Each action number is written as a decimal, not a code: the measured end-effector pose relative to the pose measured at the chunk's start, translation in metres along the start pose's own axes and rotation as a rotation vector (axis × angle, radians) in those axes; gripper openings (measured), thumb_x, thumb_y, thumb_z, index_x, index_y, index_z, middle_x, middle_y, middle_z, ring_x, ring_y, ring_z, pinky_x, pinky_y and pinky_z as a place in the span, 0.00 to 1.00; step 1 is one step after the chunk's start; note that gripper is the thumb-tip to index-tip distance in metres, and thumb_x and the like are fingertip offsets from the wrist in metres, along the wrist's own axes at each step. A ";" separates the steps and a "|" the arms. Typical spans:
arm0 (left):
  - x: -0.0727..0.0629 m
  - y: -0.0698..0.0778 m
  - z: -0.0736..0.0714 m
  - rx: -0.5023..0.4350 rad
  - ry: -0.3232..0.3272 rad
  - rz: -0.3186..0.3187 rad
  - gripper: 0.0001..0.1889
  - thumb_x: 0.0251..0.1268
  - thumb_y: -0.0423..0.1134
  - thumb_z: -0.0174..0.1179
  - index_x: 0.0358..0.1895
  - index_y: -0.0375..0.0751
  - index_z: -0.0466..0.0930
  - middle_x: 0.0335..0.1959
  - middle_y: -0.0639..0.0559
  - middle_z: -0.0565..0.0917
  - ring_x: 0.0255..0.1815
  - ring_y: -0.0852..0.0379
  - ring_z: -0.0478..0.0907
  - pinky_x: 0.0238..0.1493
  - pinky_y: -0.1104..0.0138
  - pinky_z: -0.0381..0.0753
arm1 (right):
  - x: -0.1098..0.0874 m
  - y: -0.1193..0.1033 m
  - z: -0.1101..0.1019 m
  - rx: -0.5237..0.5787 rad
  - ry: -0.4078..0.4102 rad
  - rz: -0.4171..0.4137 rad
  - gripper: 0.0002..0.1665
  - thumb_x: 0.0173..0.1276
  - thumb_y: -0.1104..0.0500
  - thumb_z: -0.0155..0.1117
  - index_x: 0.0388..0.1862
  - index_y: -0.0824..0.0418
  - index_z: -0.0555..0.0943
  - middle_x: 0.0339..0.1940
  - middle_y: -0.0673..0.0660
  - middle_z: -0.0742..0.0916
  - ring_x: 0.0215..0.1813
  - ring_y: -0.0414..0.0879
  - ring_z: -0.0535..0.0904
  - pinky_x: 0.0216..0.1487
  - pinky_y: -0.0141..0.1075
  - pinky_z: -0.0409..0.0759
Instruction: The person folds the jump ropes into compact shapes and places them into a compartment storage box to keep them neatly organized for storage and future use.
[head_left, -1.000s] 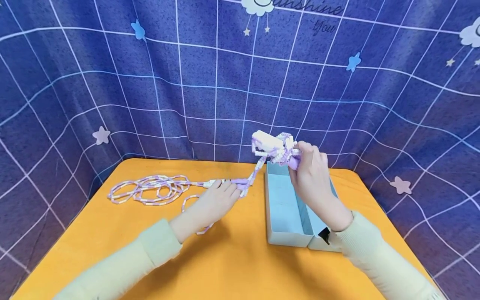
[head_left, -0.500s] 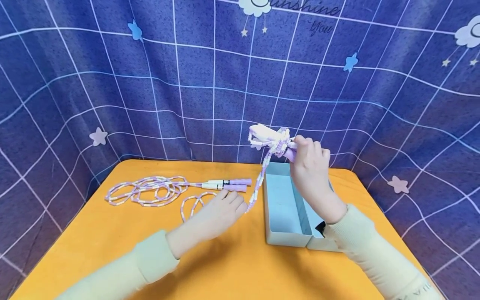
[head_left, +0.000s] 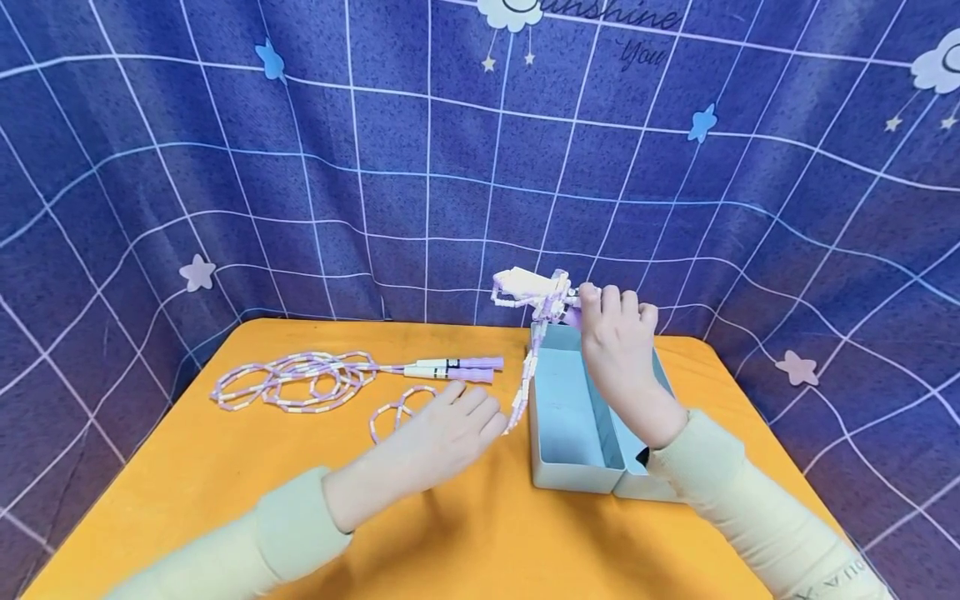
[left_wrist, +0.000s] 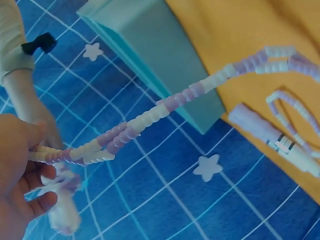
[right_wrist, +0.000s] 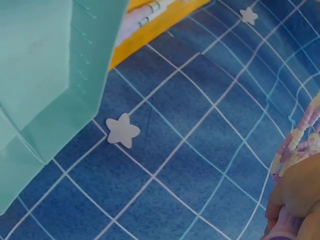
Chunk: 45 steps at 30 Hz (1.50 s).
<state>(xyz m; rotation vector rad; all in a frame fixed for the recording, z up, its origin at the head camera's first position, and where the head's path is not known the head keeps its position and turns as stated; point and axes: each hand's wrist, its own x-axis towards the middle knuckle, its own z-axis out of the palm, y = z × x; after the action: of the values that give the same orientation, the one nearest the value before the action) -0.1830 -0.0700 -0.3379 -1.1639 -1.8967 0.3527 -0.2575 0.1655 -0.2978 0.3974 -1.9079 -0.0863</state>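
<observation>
My right hand point(head_left: 622, 350) grips the purple handle end of a purple-and-white beaded jump rope point(head_left: 528, 287), held up above the bins. Its rope is wound around the handles, and a doubled strand hangs down toward my left hand point(head_left: 446, 433). In the left wrist view, thumb and fingers pinch that beaded strand point(left_wrist: 150, 117), which runs on past the hand as a loose tail. A loop point(head_left: 390, 417) of the tail shows beyond the left forearm. In the right wrist view, a purple handle point(right_wrist: 287, 225) pokes out of the right fist.
A second beaded jump rope point(head_left: 315, 379) lies coiled on the orange table, its two handles point(head_left: 457, 369) side by side pointing right. Two light-blue bins point(head_left: 573, 477) stand together under the right arm. A blue grid-patterned curtain point(head_left: 390, 183) hangs behind.
My left hand has slid right and toward the table's front with the strand, uncovering the second rope's handles. The wound bundle in my right hand rose a little, then dipped and shifted left.
</observation>
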 end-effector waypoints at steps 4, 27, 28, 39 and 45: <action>0.007 -0.007 -0.011 0.021 0.015 0.007 0.17 0.73 0.36 0.30 0.33 0.42 0.70 0.29 0.52 0.72 0.33 0.53 0.69 0.38 0.62 0.67 | -0.005 -0.001 0.003 -0.011 -0.046 -0.037 0.13 0.75 0.64 0.32 0.46 0.62 0.67 0.25 0.62 0.72 0.28 0.60 0.68 0.31 0.51 0.65; 0.061 -0.067 -0.028 0.046 0.029 -0.026 0.03 0.63 0.36 0.49 0.36 0.44 0.72 0.31 0.52 0.73 0.36 0.53 0.69 0.38 0.62 0.65 | -0.033 -0.006 0.008 0.062 -0.092 -0.371 0.12 0.71 0.62 0.38 0.42 0.58 0.72 0.28 0.60 0.73 0.30 0.56 0.68 0.31 0.47 0.65; 0.062 -0.069 -0.026 0.047 0.032 -0.027 0.03 0.64 0.36 0.48 0.36 0.44 0.72 0.32 0.52 0.74 0.36 0.53 0.70 0.38 0.62 0.65 | -0.033 -0.007 0.007 0.068 -0.091 -0.388 0.12 0.71 0.63 0.38 0.42 0.57 0.72 0.28 0.60 0.73 0.30 0.56 0.68 0.32 0.47 0.65; 0.061 -0.095 0.000 0.045 0.000 -0.015 0.05 0.65 0.35 0.50 0.41 0.45 0.73 0.41 0.50 0.77 0.37 0.52 0.70 0.39 0.62 0.66 | -0.034 -0.017 -0.003 0.148 -0.227 -0.542 0.17 0.75 0.61 0.32 0.44 0.56 0.73 0.29 0.55 0.74 0.32 0.52 0.69 0.37 0.45 0.67; 0.056 -0.104 0.014 0.028 -0.027 0.016 0.05 0.68 0.32 0.46 0.39 0.44 0.72 0.38 0.50 0.75 0.35 0.52 0.68 0.38 0.62 0.65 | -0.033 -0.021 -0.011 0.210 -0.259 -0.594 0.13 0.72 0.59 0.38 0.45 0.57 0.73 0.36 0.55 0.77 0.35 0.52 0.71 0.38 0.45 0.67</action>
<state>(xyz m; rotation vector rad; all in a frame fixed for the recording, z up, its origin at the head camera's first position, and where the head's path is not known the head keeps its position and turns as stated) -0.2657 -0.0756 -0.2534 -1.1614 -1.9014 0.4043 -0.2318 0.1576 -0.3287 1.1339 -1.9982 -0.3440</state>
